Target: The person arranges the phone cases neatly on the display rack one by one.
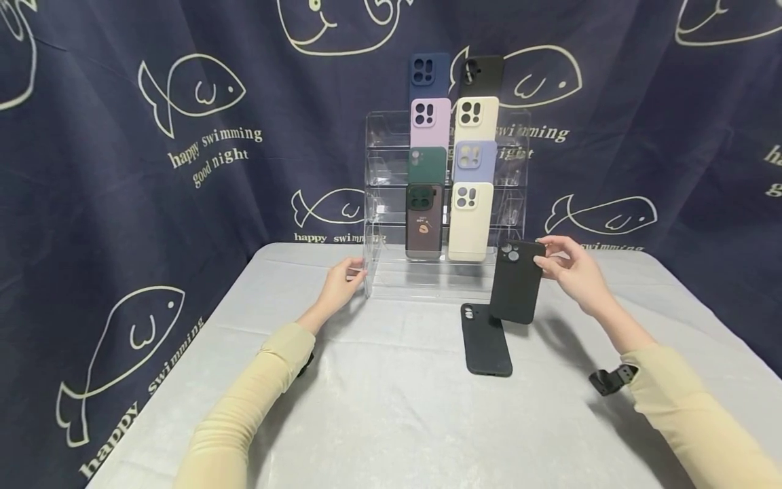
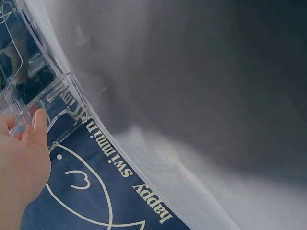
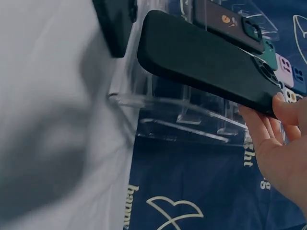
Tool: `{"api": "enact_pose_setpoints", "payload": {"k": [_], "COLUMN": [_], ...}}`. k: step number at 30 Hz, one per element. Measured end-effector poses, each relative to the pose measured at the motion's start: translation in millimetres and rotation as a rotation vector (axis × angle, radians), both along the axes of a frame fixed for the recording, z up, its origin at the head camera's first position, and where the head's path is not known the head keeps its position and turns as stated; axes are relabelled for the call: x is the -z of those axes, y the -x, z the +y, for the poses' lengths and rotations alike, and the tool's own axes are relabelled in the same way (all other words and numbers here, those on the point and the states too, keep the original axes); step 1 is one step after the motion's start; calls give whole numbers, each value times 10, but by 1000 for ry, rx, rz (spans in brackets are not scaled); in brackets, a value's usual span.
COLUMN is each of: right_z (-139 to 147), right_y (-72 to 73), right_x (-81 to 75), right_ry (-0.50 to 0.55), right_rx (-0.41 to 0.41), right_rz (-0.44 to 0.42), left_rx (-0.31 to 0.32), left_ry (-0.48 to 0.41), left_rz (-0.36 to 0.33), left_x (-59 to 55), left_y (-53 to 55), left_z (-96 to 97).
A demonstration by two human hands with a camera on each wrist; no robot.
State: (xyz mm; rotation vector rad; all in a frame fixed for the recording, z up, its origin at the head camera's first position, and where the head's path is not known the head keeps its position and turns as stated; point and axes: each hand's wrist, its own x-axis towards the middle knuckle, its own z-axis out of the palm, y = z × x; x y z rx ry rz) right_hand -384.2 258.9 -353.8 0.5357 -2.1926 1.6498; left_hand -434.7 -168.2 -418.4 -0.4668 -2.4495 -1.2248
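My right hand (image 1: 574,272) pinches a black phone case (image 1: 516,285) by its upper right edge, thumb on the camera side. The case is tilted upright in front of the lower right of a clear tiered display stand (image 1: 427,291). In the right wrist view, the fingertips are by the corner next to the camera cutout. My left hand (image 1: 342,282) holds the stand's left side panel, also seen with the hand (image 2: 26,167) in the left wrist view. A second black phone case (image 1: 487,346) lies on the table just below the held one.
Phone cases stand in two columns on the tiers: navy (image 1: 429,78), black (image 1: 485,78), lilac (image 1: 430,132), cream (image 1: 485,129), green (image 1: 426,170), periwinkle (image 1: 484,166), a dark translucent case (image 1: 423,234) and another cream case (image 1: 469,234). A pale cloth covers the table (image 1: 391,421); a fish-print curtain (image 1: 244,170) hangs behind.
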Motion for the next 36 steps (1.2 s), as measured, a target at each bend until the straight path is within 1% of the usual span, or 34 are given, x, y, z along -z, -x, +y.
{"api": "enact_pose_setpoints", "payload": {"k": [6,9,12,16,19,21,24,30,36], "right_z": [-174,-260,-345,-477,-593,-669,-781,-1007,-1199], "right_y": [76,105,123,73,1,-27,-28,66,169], "right_x": [-69,-82,-95,-160,-236,-275,-315,-337,-349], "right_ry": [-49,-72,-118,-141,-124,-121,-111,-46,-9], "right_rx": [37,56,92,93,66,63,59,47,53], "right_rz": [61,99,140,177,188,188,178,137,83], "left_rx": [-21,-21,-17,-11,-12,-15,-22,-24,-29], "left_ry": [6,1,-4,-9,-12,-12,-7,-7,-12], "left_rz": [-19,-18,-19,-21,-25,-26,-20,-28,-32], "left_x": [-4,0,12,28,29,30,32,15,3], "left_y": [-9,-11,-8,-5,-8,-7,-1,3,-14], "left_z": [-4,-5,-4,5,15,17,15,14,25]}}
